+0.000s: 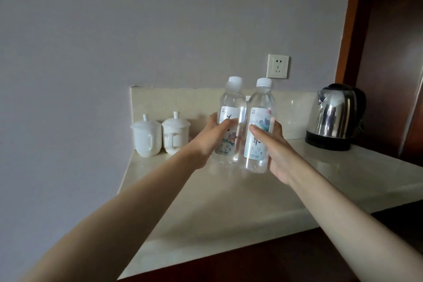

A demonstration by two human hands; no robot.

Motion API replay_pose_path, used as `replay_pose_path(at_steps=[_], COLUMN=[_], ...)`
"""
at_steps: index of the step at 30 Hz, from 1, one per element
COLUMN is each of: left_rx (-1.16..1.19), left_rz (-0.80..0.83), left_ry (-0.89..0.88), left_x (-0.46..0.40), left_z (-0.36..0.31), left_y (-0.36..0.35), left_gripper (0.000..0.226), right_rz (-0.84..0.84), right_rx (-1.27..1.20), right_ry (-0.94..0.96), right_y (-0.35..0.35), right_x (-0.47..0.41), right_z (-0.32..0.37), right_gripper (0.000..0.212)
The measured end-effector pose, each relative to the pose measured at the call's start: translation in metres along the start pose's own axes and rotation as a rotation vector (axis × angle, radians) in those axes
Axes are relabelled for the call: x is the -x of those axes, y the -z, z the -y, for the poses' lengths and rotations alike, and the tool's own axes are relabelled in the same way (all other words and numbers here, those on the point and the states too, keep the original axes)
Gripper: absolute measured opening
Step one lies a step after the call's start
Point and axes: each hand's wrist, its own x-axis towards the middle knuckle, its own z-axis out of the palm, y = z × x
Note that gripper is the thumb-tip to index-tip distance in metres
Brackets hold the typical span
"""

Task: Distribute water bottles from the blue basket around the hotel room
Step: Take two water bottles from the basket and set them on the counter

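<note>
While both bottles are hovering low over the pale stone counter point(229, 201), I am holding one in each hand. My left hand point(206, 142) is wrapping the left water bottle point(231, 107) at label height, thumb lying across the front of the label and fingers curling round the far side. My right hand point(279, 151) is gripping the right water bottle point(261, 107) the same way, thumb pressing on the label. Both bottles are standing upright with white caps on, side by side and nearly touching; whether their bases are already meeting the counter I cannot tell. The blue basket is not appearing in this view.

To the left, two lidded white cups point(160, 135) are sitting against the backsplash, near my left hand; to the right, well apart, a steel electric kettle point(332, 117) is standing below a wall socket point(277, 66).

Judging the risks: the bottles are sitting so close that releasing one carelessly is likely to knock the other over. Withdrawing my left hand sideways could be brushing the nearer cup and dislodging its lid. The polished stone is probably offering little grip, so a bottle set down tilted could be sliding or toppling.
</note>
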Motion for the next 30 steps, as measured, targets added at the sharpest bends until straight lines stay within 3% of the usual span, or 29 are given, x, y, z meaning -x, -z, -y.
replay_pose_path(at_steps=[8, 20, 24, 30], left_rx=[0.034, 0.026, 0.009, -0.027], left_rz=[-0.109, -0.408, -0.473, -0.533], left_ry=[0.07, 0.076, 0.09, 0.09], left_x=[-0.056, -0.125, -0.131, -0.135], left_z=[0.024, 0.049, 0.052, 0.05], left_y=[-0.023, -0.088, -0.095, -0.1], left_gripper=[0.047, 0.078, 0.063, 0.064], right_rz=[0.042, 0.317, 0.347, 0.353], right_rx=[-0.06, -0.013, -0.035, -0.076], right_ry=[-0.014, -0.026, -0.052, -0.056], right_y=[0.039, 0.119, 0.126, 0.129], right_x=[-0.056, -0.146, -0.158, -0.171], right_z=[-0.019, -0.035, -0.043, -0.05], right_gripper=[0.052, 0.047, 0.043, 0.034])
